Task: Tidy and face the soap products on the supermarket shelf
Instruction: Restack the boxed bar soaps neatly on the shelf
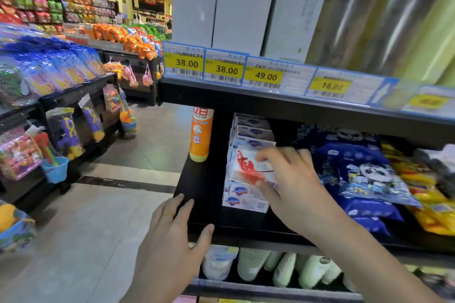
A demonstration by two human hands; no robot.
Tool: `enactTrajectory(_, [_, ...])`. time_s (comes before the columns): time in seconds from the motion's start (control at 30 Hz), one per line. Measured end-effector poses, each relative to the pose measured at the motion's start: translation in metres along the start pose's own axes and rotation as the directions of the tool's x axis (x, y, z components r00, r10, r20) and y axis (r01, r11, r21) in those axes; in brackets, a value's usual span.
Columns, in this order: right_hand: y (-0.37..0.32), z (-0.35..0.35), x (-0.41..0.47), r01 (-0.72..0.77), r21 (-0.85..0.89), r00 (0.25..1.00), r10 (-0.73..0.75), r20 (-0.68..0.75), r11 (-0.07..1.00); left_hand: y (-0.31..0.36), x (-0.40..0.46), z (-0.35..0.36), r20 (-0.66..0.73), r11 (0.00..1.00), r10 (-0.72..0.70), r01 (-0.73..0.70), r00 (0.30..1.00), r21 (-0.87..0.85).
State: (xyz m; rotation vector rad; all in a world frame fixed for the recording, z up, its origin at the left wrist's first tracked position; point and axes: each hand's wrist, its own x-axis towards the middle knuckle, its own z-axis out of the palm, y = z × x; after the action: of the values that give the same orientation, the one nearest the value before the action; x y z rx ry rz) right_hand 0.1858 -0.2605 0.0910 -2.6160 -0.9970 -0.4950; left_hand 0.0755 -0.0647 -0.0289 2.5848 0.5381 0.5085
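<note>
The black shelf [204,187] was the largest thing in view, a flat, dark board with a hard front edge. Above it ran a rail of yellow price tags [226,69]. On the right part of the shelf lay blue bags [364,170] with a panda picture, made of shiny soft plastic, and just beside them yellow bags [418,194] of the same kind. At the left end stood an orange bottle [200,135], upright, round and smooth.

Between the bottle and the blue bags stood the stack of soap boxes [246,198], white cartons with a blue shield mark, piled in several layers. They looked stiff and light, with sharp corners and a slightly glossy face, so they would probably slide easily one over another.

The right hand [293,179] held a soap pack [251,167] with a red print, at the front of the stack and a little tilted. Its fingers were curled over the top edge and the thumb pressed from below. The pack seemed to be a thin carton that could dent, so a hold on the two long edges seemed the safest one.

The left hand [172,233] rested on the front edge of the shelf, fingers nearly straight and spread, holding nothing.
</note>
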Motion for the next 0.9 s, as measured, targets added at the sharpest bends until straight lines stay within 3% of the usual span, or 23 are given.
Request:
enactTrajectory(0.1, [0.02, 0.011, -0.002, -0.035, 0.031, 0.999, 0.033, 0.038, 0.999, 0.006, -0.002, 0.0, -0.007, 0.999, -0.032, 0.032, 0.999, -0.015])
enactTrajectory(0.4, [0.032, 0.015, 0.0, 0.054, 0.127, 0.998, -0.05, -0.031, 0.99, 0.039, -0.006, 0.002, -0.104, 0.988, -0.139, 0.146, 0.985, 0.06])
enactTrajectory(0.53, [0.048, -0.018, -0.036, 0.252, 0.174, 0.959, -0.222, -0.176, 0.952, 0.074, -0.027, 0.018, -0.227, 0.996, -0.073, 0.059, 0.971, -0.067])
enactTrajectory(0.63, [0.087, -0.047, -0.071, 0.345, 0.113, 0.897, -0.292, -0.333, 0.932, 0.106, -0.042, 0.033, -0.252, 0.991, 0.002, -0.036, 0.968, -0.129])
enactTrajectory(0.73, [0.143, -0.07, -0.091, 0.236, 0.073, 0.873, -0.179, -0.454, 0.969, 0.133, -0.048, 0.047, -0.208, 0.98, 0.058, -0.095, 0.976, -0.175])
enactTrajectory(0.9, [0.205, -0.079, -0.096, -0.009, 0.228, 0.924, 0.095, -0.37, 0.974, 0.16, -0.044, 0.062, -0.105, 0.975, 0.103, -0.121, 0.989, -0.185])
